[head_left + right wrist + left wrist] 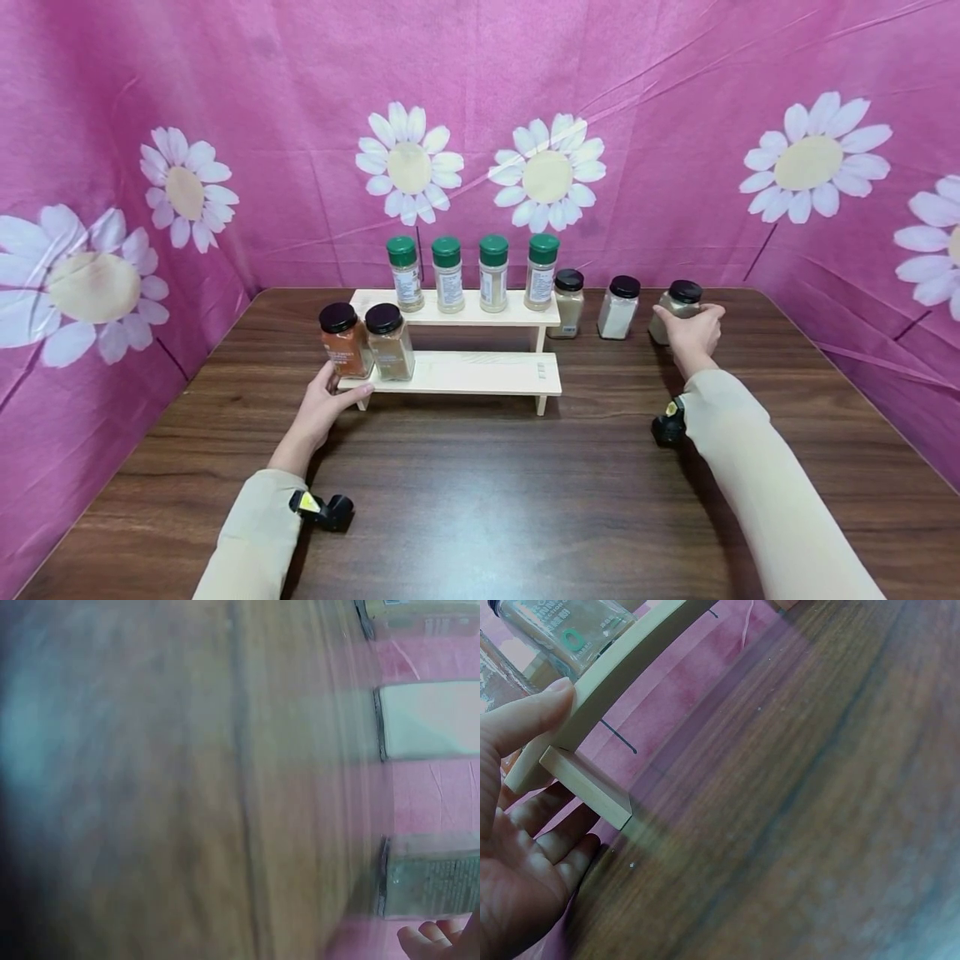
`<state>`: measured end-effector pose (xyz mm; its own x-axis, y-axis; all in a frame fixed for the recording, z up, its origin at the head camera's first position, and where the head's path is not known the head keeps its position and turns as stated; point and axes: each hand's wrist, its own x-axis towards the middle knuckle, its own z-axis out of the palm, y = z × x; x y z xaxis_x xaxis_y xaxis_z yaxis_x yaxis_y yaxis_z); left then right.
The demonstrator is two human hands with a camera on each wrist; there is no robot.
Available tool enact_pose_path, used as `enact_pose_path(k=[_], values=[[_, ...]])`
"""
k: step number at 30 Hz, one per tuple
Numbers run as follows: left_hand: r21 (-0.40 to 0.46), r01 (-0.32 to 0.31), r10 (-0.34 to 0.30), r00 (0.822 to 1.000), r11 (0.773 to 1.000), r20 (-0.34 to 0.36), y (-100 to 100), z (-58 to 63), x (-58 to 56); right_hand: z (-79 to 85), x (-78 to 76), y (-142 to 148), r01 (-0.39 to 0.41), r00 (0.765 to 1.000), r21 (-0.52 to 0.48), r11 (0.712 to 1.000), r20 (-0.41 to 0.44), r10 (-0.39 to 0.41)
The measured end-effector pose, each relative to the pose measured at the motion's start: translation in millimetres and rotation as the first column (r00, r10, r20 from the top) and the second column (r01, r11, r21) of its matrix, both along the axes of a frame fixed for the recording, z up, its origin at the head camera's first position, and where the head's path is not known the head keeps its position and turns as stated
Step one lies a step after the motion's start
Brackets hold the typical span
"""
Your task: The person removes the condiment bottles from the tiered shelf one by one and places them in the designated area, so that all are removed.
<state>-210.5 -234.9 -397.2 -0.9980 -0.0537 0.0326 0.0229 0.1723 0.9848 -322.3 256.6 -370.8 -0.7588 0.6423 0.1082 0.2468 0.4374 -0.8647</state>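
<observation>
At the left end of a two-tier wooden rack [480, 372], my left hand [324, 407] grips the lower shelf. The left wrist view shows the thumb against the shelf board [622, 667] and the fingers beneath it by the leg [589, 787]. Above that hand, an orange-red spice jar [347, 350] and a brown spice jar [392, 354] stand on the lower shelf, both black-lidded. My right hand [693, 337] reaches to the rightmost black-lidded jar [660, 325], which stands on the table. In the right wrist view, its fingertips [427, 937] are right beside the jar's side.
Several green-capped spice bottles [493, 279] line the upper shelf. Between rack and right hand stand a black-lidded jar of white contents [617, 317] and another of tan contents [567, 312]. A pink flowered cloth [300, 167] hangs behind the wooden table [480, 483].
</observation>
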Motion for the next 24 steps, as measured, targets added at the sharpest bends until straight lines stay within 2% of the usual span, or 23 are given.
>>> enact_pose_path(k=[6,14,20,24], values=[[-0.003,-0.013,0.013,1.0,1.0,-0.003,0,-1.3,-0.9,6.2,8.9,4,-0.049,0.999,-0.014,0.999,-0.008,0.048],[-0.001,-0.001,0.001,1.0,1.0,0.0,-1,-0.1,0.7,11.1,16.5,6,-0.06,0.995,-0.004,0.998,-0.082,0.059],[-0.002,0.001,-0.001,1.0,1.0,0.003,0,1.2,1.4,16.7,25.0,7,-0.068,0.983,0.029,0.997,-0.166,0.072],[-0.004,0.004,-0.004,1.0,1.0,-0.001,0,1.0,0.8,22.1,31.4,7,-0.087,0.98,0.051,0.995,-0.175,0.094]])
